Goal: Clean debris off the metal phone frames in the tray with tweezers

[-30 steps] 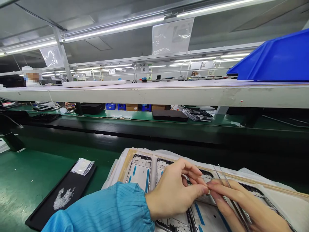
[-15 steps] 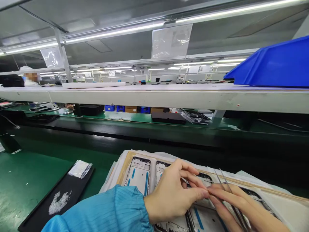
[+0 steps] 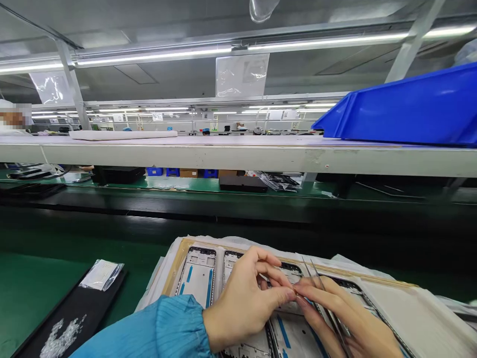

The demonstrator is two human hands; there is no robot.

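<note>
My left hand (image 3: pixel 248 298), in a blue sleeve, is closed in a pinch of thumb and fingers. Whatever sits between those fingertips is too small to make out. Metal tweezers (image 3: pixel 323 298) are held in my right hand (image 3: pixel 339 315), their tips pointing up and away from the work. Its thumb and forefinger meet the left fingertips. Both hands are over a padded tray (image 3: pixel 175 266) with several phone frames in a row. The leftmost phone frame (image 3: pixel 197 271) carries blue strips; my hands partly cover the middle ones.
To the left, a black tray (image 3: pixel 78 303) bears a heap of small clear pieces (image 3: pixel 63 338) and a plastic bag (image 3: pixel 102 275). A white shelf (image 3: pixel 208 156) runs across ahead, with a blue bin (image 3: pixel 406 112) on its right. A person (image 3: pixel 13 119) is far left.
The view has turned right, so the trays and shelf appear farther left. My hands stay fingertip to fingertip over the phone frames, with the tweezers still in the right one.
</note>
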